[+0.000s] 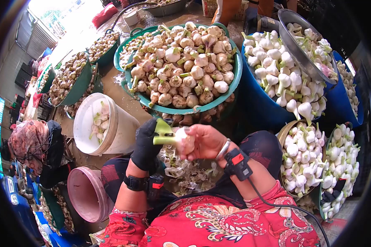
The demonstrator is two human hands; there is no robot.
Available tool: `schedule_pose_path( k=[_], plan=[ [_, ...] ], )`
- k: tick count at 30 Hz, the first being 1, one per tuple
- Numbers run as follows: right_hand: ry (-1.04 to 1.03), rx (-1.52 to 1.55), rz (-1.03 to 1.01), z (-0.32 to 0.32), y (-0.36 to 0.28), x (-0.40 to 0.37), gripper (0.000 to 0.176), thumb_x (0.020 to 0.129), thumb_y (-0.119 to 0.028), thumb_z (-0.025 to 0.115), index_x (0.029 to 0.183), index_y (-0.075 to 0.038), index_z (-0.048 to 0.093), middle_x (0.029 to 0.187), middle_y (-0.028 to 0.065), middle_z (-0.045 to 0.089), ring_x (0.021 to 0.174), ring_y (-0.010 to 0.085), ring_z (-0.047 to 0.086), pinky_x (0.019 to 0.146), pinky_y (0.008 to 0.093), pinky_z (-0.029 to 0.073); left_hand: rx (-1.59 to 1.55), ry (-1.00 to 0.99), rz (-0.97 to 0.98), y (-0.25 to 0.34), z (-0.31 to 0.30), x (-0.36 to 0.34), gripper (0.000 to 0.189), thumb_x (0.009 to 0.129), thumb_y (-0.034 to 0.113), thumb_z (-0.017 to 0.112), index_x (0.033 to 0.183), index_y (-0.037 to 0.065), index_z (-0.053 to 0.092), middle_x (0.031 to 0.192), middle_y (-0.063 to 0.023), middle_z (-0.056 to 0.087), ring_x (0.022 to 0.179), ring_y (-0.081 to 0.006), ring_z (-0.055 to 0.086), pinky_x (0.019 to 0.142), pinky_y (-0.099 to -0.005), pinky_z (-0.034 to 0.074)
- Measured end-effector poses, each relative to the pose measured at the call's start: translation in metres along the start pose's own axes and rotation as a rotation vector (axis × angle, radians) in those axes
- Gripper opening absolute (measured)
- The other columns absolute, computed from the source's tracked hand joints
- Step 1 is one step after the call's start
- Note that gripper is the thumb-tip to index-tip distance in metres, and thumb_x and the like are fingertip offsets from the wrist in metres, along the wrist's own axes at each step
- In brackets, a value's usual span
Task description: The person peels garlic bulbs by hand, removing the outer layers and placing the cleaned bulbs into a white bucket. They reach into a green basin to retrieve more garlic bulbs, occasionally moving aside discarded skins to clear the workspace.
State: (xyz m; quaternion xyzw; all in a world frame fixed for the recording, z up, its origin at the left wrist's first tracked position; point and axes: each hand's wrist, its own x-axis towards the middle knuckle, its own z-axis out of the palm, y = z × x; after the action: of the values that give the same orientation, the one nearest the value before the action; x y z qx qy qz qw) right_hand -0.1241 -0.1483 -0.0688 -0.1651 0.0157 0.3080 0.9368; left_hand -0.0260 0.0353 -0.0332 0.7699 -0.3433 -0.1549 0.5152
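Single head-worn view, facing forward and down over lap, close.

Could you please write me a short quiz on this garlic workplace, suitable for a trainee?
1. True or false: the left hand and the right hand both wear gloves.

2. What do the right hand's fingers touch?
A) A pink bucket
B) A garlic bulb
C) A metal basin

3. Fill in the blank: straight ahead of the person, the large round basin heaped with garlic is coloured ____.

Key: 1. False; only the left hand is gloved. 2. B. 3. Green.
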Motion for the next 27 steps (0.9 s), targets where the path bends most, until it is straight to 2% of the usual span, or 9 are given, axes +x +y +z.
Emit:
schedule_pose_path(
  k=[1,3,5,15,19,21,23,25,27],
  plan=[
    [-0.101,0.056,0.063,0.000,0.003,0.001,0.040,0.087,-0.032,0.051,0.113,-0.002,0.054,0.093,0.0151,0.064,0.080,0.0304,0.065,0.067,0.0337,0.054,0.287,-0.028,0.189,0.002,-0.002,0.003,0.025,0.082,0.011,0.063,0.105,0.000,0.062,0.088,-0.0049,0.065,0.079,-0.0142,0.063,0.072,-0.0274,0.050],
    [-0.109,0.057,0.006,0.003,0.005,-0.001,0.042,0.087,-0.032,0.053,0.116,-0.002,0.053,0.095,0.0156,0.064,0.083,0.0323,0.066,0.069,0.0340,0.055,0.091,-0.024,0.239,0.002,0.008,0.001,0.026,0.079,0.009,0.064,0.104,0.002,0.063,0.089,-0.0051,0.066,0.082,-0.0159,0.063,0.074,-0.0277,0.050],
    [-0.066,0.014,-0.087,0.002,0.000,-0.004,0.045,0.087,-0.032,0.056,0.119,-0.001,0.052,0.097,0.0161,0.064,0.085,0.0329,0.066,0.073,0.0354,0.056,-0.464,0.093,-0.190,0.009,0.010,0.000,0.019,0.079,0.005,0.063,0.098,0.002,0.063,0.092,-0.0072,0.064,0.081,-0.0177,0.063,0.073,-0.0284,0.050],
    [0.110,-0.086,-0.186,0.005,-0.006,-0.003,0.036,0.088,-0.019,0.059,0.120,-0.007,0.049,0.105,0.0079,0.061,0.092,0.0228,0.063,0.082,0.0370,0.053,-0.478,0.048,-0.215,0.032,0.016,-0.016,0.021,0.086,0.012,0.062,0.104,0.001,0.061,0.085,0.0000,0.062,0.074,-0.0081,0.056,0.069,-0.0240,0.046],
    [0.352,-0.410,-0.539,0.003,-0.002,0.008,0.013,0.088,-0.002,0.054,0.099,-0.002,0.061,0.093,0.0034,0.063,0.085,0.0119,0.060,0.077,0.0250,0.048,-0.474,0.030,-0.268,0.017,0.014,-0.011,0.013,0.088,0.006,0.056,0.098,-0.002,0.059,0.081,-0.0036,0.060,0.071,-0.0130,0.060,0.063,-0.0267,0.049],
    [0.475,-0.737,-0.853,0.013,-0.001,0.010,0.012,0.089,-0.001,0.053,0.097,-0.001,0.062,0.088,0.0020,0.063,0.081,0.0088,0.057,0.076,0.0215,0.046,-0.147,0.066,-0.013,-0.002,0.003,-0.006,0.016,0.084,0.003,0.057,0.100,-0.001,0.060,0.080,-0.0082,0.062,0.073,-0.0204,0.062,0.064,-0.0308,0.049],
    [0.446,-0.799,-0.846,0.020,-0.001,0.002,0.012,0.090,0.000,0.052,0.098,0.001,0.061,0.086,0.0016,0.062,0.080,0.0089,0.056,0.076,0.0221,0.046,0.039,0.135,-0.012,-0.015,-0.008,-0.003,0.023,0.079,0.003,0.059,0.103,0.001,0.061,0.084,-0.0141,0.063,0.077,-0.0294,0.062,0.067,-0.0354,0.049],
    [0.383,-0.723,-0.746,0.025,-0.001,-0.004,0.014,0.091,0.000,0.050,0.100,0.002,0.061,0.094,0.0052,0.063,0.088,0.0134,0.060,0.082,0.0259,0.048,0.580,0.238,0.420,-0.032,-0.017,0.001,0.021,0.082,0.009,0.062,0.102,0.002,0.061,0.077,-0.0094,0.062,0.065,-0.0226,0.060,0.059,-0.0321,0.048],
    [0.334,-0.375,-0.853,0.033,-0.010,-0.014,0.017,0.093,-0.005,0.050,0.108,0.001,0.056,0.098,0.0088,0.064,0.091,0.0193,0.063,0.083,0.0315,0.051,0.508,0.251,0.317,-0.043,-0.020,-0.007,0.031,0.077,0.003,0.066,0.107,0.004,0.059,0.078,-0.0126,0.063,0.071,-0.0294,0.063,0.062,-0.0353,0.050]
  ],
)
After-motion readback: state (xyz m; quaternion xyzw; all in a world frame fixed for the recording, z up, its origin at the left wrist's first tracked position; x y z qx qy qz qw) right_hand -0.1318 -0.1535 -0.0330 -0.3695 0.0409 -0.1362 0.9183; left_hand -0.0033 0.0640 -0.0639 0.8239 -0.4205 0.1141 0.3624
